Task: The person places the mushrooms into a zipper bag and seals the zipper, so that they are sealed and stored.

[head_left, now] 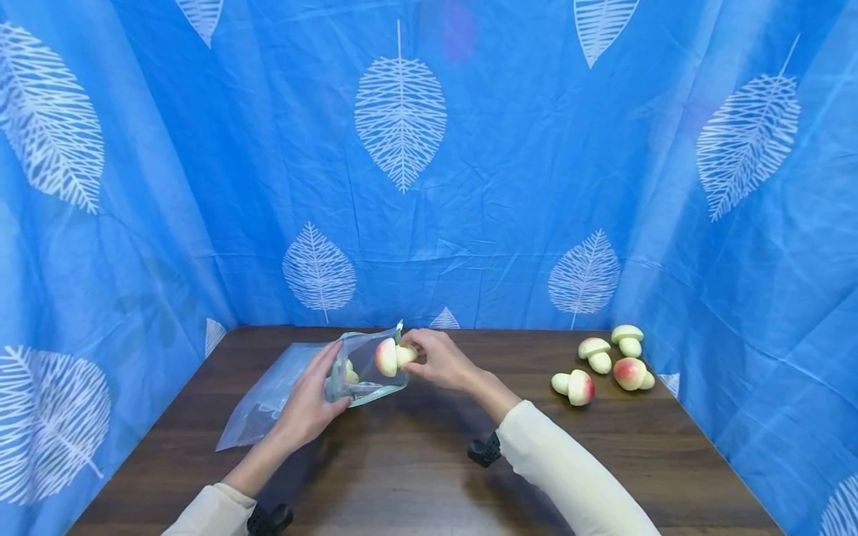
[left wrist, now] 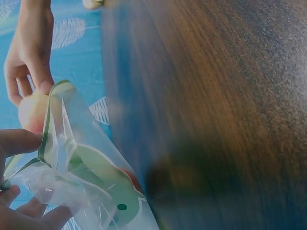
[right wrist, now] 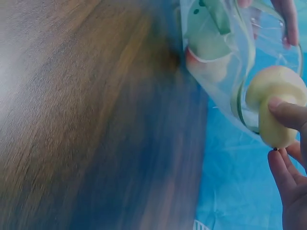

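Observation:
A clear zip bag (head_left: 375,390) with a green rim stands with its mouth spread, and my left hand (head_left: 312,396) grips it by the left side. Pale shapes show through its plastic, and in the right wrist view a reddish-cream toy mushroom (right wrist: 211,66) lies inside the bag. Right at the bag's mouth, my right hand (head_left: 442,359) pinches another toy mushroom (head_left: 386,357) by its stem, the pink-tinged cap pointing toward the opening. In the left wrist view the left fingers (left wrist: 19,143) hold the bag's edge close to that mushroom's cap.
Several toy mushrooms (head_left: 573,387) lie together on the right of the dark wooden table (head_left: 402,476). Flat clear plastic bags (head_left: 258,409) lie left of the left hand. A blue leaf-print cloth (head_left: 482,186) hangs behind and along both sides.

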The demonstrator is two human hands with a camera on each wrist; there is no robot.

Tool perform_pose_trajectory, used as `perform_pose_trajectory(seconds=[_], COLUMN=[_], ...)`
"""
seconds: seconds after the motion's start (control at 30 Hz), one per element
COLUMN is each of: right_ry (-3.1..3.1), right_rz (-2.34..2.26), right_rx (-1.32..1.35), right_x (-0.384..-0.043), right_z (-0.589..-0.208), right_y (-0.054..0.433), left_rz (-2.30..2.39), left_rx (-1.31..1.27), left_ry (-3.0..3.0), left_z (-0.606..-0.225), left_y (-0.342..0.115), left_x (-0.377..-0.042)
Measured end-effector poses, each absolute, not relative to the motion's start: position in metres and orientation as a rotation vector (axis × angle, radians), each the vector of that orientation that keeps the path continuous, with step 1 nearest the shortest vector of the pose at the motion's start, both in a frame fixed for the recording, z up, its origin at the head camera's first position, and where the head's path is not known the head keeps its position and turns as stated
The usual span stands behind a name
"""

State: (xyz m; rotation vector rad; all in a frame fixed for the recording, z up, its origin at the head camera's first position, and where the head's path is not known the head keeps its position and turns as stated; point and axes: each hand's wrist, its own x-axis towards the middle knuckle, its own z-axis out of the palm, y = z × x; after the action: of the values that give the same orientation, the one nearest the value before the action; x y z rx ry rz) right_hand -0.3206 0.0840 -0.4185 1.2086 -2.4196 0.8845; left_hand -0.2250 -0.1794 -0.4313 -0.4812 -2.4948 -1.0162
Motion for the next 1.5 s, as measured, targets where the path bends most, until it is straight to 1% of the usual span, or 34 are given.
perform_pose_trajectory(seconds=[0.37,0.73,1.2,1.5], right_ry=[-2.47,-2.462,-2.458,-2.403], right_rz=[0.67,0.65,0.8,0.779], right_rx=[1.185,1.247,1.251,1.235], right_x=[-0.321,-0.32,-0.317,-0.318], right_z=[-0.426,-0.423,-0.424,-0.421], right_y=[0.067,0.061,0.081,0.113], left_rz=[-0.99,-0.969,-0.999,-0.991], left_rx=[-0.468,-0.476,-0.463,-0.474], left_ry=[-2.481,-2.471,-2.508,-2.466], left_z=[-0.431,-0.428,-0.425,-0.415], left_y=[-0.177,-0.177,-0.18,-0.184], left_x=[-0.224,-0.224,-0.223,-0.221])
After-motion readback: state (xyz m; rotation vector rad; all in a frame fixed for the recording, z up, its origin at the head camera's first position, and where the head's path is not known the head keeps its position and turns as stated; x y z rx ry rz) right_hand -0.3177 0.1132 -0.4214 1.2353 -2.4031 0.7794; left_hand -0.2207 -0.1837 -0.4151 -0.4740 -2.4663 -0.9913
